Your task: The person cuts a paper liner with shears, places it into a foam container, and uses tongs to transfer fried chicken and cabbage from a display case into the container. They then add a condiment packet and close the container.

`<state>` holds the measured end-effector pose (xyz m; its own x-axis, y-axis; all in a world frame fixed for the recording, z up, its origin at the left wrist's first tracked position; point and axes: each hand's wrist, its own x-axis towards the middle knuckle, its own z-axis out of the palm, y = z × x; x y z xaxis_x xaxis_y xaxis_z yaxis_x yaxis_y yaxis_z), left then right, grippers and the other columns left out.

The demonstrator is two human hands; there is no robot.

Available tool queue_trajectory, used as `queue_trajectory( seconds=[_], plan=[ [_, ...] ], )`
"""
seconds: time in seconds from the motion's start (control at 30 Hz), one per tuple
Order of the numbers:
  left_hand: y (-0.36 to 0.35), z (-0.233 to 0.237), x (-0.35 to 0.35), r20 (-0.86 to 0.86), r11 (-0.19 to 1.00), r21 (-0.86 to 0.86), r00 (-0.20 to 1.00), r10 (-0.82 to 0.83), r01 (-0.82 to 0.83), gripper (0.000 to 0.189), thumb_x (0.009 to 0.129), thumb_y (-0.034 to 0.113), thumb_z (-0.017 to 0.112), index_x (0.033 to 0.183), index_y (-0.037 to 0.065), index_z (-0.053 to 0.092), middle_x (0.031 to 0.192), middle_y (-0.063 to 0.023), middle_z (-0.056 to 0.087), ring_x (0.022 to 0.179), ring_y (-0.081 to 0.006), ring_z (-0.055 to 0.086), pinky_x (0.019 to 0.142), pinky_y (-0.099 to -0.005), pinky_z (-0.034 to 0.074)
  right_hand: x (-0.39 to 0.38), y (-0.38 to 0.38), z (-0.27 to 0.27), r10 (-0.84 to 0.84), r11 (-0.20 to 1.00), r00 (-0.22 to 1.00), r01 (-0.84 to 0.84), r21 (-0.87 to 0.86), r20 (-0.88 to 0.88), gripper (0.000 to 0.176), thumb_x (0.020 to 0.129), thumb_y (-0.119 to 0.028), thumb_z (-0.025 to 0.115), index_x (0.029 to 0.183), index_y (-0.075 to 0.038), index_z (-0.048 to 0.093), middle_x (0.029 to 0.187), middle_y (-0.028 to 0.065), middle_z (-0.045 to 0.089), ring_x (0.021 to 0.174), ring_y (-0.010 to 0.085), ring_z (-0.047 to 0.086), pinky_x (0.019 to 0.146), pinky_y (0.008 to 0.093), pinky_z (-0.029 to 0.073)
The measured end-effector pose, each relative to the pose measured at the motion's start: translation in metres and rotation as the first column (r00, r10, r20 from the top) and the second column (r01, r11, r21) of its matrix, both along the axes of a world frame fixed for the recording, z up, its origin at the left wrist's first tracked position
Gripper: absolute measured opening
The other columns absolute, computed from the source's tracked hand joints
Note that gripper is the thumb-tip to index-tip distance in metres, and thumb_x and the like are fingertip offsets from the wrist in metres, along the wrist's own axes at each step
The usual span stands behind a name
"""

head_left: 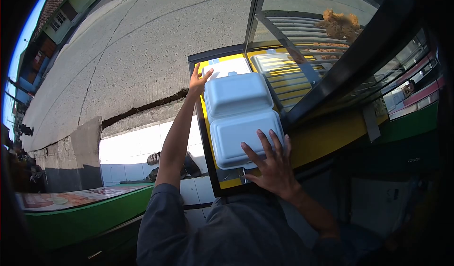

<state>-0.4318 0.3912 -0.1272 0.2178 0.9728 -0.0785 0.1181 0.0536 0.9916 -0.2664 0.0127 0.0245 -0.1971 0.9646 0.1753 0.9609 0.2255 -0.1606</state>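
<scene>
A white foam takeaway box (239, 96) lies spread out on the counter, its two halves joined along a crease and their rounded outer sides up. My right hand (274, 171) rests on the near half with its fingers spread. At the far left corner, my left hand (199, 82) has thumb and forefinger apart, right at the edge of another white foam piece (234, 67) that is partly covered by the box. Below my right thumb, a small shiny metal thing (244, 175) shows at the counter's near end.
The yellow counter (321, 145) has a dark raised rim. To the right stands a glass display case (312, 34) with slatted racks and fried food (341, 22) inside. A printed green-edged panel (80, 197) is at the lower left. Beyond lies the concrete road (151, 34).
</scene>
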Motion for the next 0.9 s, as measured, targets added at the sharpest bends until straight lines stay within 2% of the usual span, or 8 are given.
queue_trajectory(
  seconds=[0.07, 0.2, 0.27, 0.4, 0.53, 0.57, 0.67, 0.9],
  plan=[
    [0.001, -0.010, -0.005, 0.003, 0.996, 0.026, 0.997, 0.081, -0.081, 0.095, 0.083, 0.051, 0.072, 0.152, 0.006, 0.025, 0.117, -0.0175, 0.061, 0.096, -0.0210, 0.062, 0.080, -0.0325, 0.052, 0.002, -0.003, 0.007, 0.037, 0.999, 0.999, -0.037, 0.037, -0.005, 0.085, 0.073, -0.060, 0.074, 0.146, -0.032, 0.041, 0.152, 0.0155, 0.027, 0.141, 0.0363, 0.022, 0.109, 0.0671, 0.019],
    [-0.065, 0.022, -0.019, 0.162, 0.927, 0.087, 0.924, 0.347, -0.364, 0.063, 0.097, 0.044, 0.057, 0.143, 0.005, 0.039, 0.116, -0.0116, 0.057, 0.103, -0.0172, 0.055, 0.085, -0.0321, 0.048, -0.001, -0.001, 0.012, 0.110, 0.991, 0.993, -0.107, 0.081, -0.036, 0.082, 0.074, -0.058, 0.074, 0.144, -0.026, 0.045, 0.149, 0.0159, 0.034, 0.140, 0.0356, 0.027, 0.111, 0.0625, 0.019],
    [-0.114, 0.029, -0.027, 0.264, 0.894, 0.186, 0.897, 0.354, -0.407, 0.050, 0.101, 0.041, 0.048, 0.135, 0.005, 0.049, 0.125, -0.0158, 0.056, 0.115, -0.0232, 0.055, 0.091, -0.0362, 0.048, -0.002, 0.006, 0.012, 0.156, 0.986, 0.985, -0.151, 0.074, -0.067, 0.079, 0.076, -0.056, 0.073, 0.143, -0.025, 0.046, 0.147, 0.0166, 0.037, 0.139, 0.0363, 0.030, 0.111, 0.0613, 0.020],
    [-0.226, 0.039, -0.040, 0.307, 0.872, 0.350, 0.922, 0.236, -0.341, 0.040, 0.104, 0.027, 0.039, 0.129, -0.001, 0.053, 0.128, -0.0164, 0.055, 0.118, -0.0252, 0.055, 0.094, -0.0382, 0.048, -0.009, 0.030, 0.014, 0.248, 0.969, 0.962, -0.248, 0.019, -0.112, 0.074, 0.079, -0.052, 0.071, 0.143, -0.023, 0.047, 0.146, 0.0189, 0.041, 0.137, 0.0400, 0.036, 0.110, 0.0639, 0.023],
    [-0.309, 0.041, -0.040, 0.040, 0.894, 0.432, 0.993, 0.113, -0.119, 0.048, 0.103, 0.027, 0.035, 0.138, -0.003, 0.048, 0.138, -0.0223, 0.049, 0.125, -0.0318, 0.051, 0.103, -0.0414, 0.043, -0.015, 0.040, 0.002, 0.306, 0.949, 0.952, -0.307, 0.064, 0.028, 0.074, 0.080, -0.053, 0.070, 0.143, -0.022, 0.047, 0.145, 0.0212, 0.042, 0.136, 0.0431, 0.037, 0.108, 0.0682, 0.026],
    [-0.319, 0.043, -0.037, 0.008, 0.880, 0.465, 0.994, 0.105, -0.097, 0.056, 0.103, 0.036, 0.038, 0.143, -0.003, 0.042, 0.144, -0.0248, 0.043, 0.133, -0.0365, 0.044, 0.109, -0.0442, 0.036, -0.015, 0.040, 0.002, 0.315, 0.946, 0.948, -0.317, 0.065, 0.044, 0.073, 0.080, -0.053, 0.069, 0.143, -0.022, 0.047, 0.145, 0.0218, 0.042, 0.135, 0.0438, 0.038, 0.107, 0.0685, 0.026],
    [-0.332, 0.038, -0.032, 0.049, 0.862, 0.496, 0.995, 0.090, -0.103, 0.065, 0.101, 0.046, 0.039, 0.146, -0.002, 0.038, 0.146, -0.0256, 0.040, 0.138, -0.0386, 0.038, 0.113, -0.0454, 0.030, -0.013, 0.042, 0.000, 0.341, 0.934, 0.933, -0.350, 0.074, 0.114, 0.071, 0.083, -0.054, 0.065, 0.143, -0.021, 0.046, 0.144, 0.0239, 0.042, 0.133, 0.0457, 0.040, 0.106, 0.0695, 0.028],
    [-0.333, 0.033, -0.030, -0.082, 0.831, 0.555, 0.992, 0.094, -0.033, 0.083, 0.096, 0.063, 0.038, 0.151, 0.003, 0.026, 0.150, -0.0246, 0.032, 0.140, -0.0384, 0.034, 0.113, -0.0471, 0.031, -0.011, 0.047, -0.005, 0.396, 0.889, 0.883, -0.437, 0.134, 0.254, 0.066, 0.090, -0.055, 0.055, 0.142, -0.016, 0.046, 0.136, 0.0310, 0.048, 0.125, 0.0498, 0.048, 0.099, 0.0724, 0.033]
  ],
)
